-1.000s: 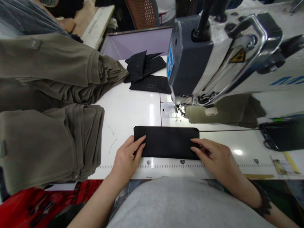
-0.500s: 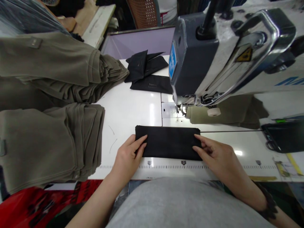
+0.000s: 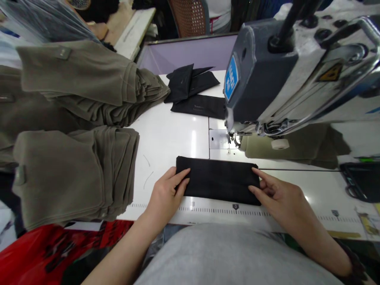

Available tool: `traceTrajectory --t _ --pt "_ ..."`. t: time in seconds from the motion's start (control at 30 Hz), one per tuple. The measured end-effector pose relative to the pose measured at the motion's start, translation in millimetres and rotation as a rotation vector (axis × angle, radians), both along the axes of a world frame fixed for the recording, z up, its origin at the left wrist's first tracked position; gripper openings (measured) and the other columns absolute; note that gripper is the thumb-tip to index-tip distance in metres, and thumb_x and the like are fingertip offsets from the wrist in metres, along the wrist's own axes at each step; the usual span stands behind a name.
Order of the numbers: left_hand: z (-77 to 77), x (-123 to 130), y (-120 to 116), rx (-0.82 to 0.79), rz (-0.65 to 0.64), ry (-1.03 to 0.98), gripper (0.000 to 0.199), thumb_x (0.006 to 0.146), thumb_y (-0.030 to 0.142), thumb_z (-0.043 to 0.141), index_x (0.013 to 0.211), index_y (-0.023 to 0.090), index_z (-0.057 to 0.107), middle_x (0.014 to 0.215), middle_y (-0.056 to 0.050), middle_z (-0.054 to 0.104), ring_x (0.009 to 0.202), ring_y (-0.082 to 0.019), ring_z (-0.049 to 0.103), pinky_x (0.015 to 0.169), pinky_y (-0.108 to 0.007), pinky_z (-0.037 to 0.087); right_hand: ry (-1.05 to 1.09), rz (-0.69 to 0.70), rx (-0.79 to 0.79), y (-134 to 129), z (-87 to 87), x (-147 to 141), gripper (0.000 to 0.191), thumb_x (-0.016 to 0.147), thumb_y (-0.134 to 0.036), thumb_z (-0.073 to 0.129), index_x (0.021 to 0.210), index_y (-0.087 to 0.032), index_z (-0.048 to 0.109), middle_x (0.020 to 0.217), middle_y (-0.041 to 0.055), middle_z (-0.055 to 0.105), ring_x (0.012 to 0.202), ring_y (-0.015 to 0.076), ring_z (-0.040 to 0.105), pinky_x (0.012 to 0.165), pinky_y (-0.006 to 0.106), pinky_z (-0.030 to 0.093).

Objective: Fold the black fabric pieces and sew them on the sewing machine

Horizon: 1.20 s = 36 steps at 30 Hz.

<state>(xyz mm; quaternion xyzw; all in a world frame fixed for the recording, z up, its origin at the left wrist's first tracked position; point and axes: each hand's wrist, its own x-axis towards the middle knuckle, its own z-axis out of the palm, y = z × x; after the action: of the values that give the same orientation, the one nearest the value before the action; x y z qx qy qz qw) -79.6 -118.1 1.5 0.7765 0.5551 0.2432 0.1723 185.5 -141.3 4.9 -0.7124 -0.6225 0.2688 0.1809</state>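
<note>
A flat black fabric rectangle lies lengthwise on the white machine table, near its front ruler edge. My left hand pinches its left end between thumb and fingers. The right end is held by my right hand, thumb and index finger resting on top of the cloth. Behind the fabric is the sewing machine head, with its needle area above the metal plate. Further back, several black fabric pieces lie overlapping.
Stacks of olive-brown fabric cover the left side. An olive piece lies under the machine arm. A black device sits at the far right, a red bag at lower left. Beyond the table is a brown chair.
The whole view has shifted, so the table and machine appear further right. Both hands keep hold of the black fabric's ends, which has tilted very slightly.
</note>
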Motion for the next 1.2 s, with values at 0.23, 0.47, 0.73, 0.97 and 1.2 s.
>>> traceTrajectory --t 0.23,0.47,0.73,0.97,1.2 --pt "5.2 -1 2 -0.116 0.088 -0.07 0.023 0.078 0.01 0.055 0.099 0.013 0.064 0.072 -0.002 0.055 0.066 -0.012 0.054 0.063 -0.022 0.048 -0.089 -0.018 0.063 -4 -15.3 11 0.058 0.067 -0.059 0.048 0.107 -0.019 0.062 0.058 -0.0015 0.059 0.047 0.0157 0.056 0.045 0.029 0.042" --pt "4.5 -1 2 -0.148 0.1 -0.082 0.024 0.079 0.011 0.054 0.102 0.012 0.063 0.075 -0.003 0.056 0.07 -0.013 0.056 0.065 -0.024 0.05 -0.181 0.153 0.028 -2 -29.9 34 0.056 0.068 -0.06 0.053 0.11 -0.023 0.06 0.06 -0.001 0.064 0.048 0.0205 0.06 0.036 0.03 0.041" --pt "5.4 0 5 -0.186 0.11 -0.011 0.025 0.079 0.012 0.054 0.102 0.012 0.063 0.076 -0.003 0.056 0.071 -0.014 0.056 0.068 -0.026 0.051 -0.247 0.195 0.056 -1 -32.7 38 0.053 0.07 -0.058 0.053 0.111 -0.025 0.06 0.06 -0.0007 0.064 0.05 0.0218 0.061 0.037 0.032 0.043" --pt "6.0 2 4 -0.072 0.073 0.221 0.024 0.082 0.016 0.051 0.103 0.012 0.061 0.097 -0.01 0.054 0.083 -0.019 0.055 0.072 -0.034 0.051 -0.34 0.17 0.191 -1 -10.5 9 0.061 0.078 -0.064 0.034 0.104 -0.016 0.061 0.058 0.0028 0.061 0.048 0.0193 0.056 0.043 0.032 0.041" --pt "17.7 9 19 0.033 -0.48 0.382 0.031 0.09 0.01 0.03 0.109 0.013 0.055 0.124 -0.01 0.05 0.118 -0.019 0.043 0.098 -0.036 0.038 -0.748 0.37 0.29 8 16.0 -13 0.039 0.084 -0.046 0.037 0.075 -0.015 0.06 0.07 0.0103 0.058 0.055 0.0223 0.053 0.046 0.035 0.04"
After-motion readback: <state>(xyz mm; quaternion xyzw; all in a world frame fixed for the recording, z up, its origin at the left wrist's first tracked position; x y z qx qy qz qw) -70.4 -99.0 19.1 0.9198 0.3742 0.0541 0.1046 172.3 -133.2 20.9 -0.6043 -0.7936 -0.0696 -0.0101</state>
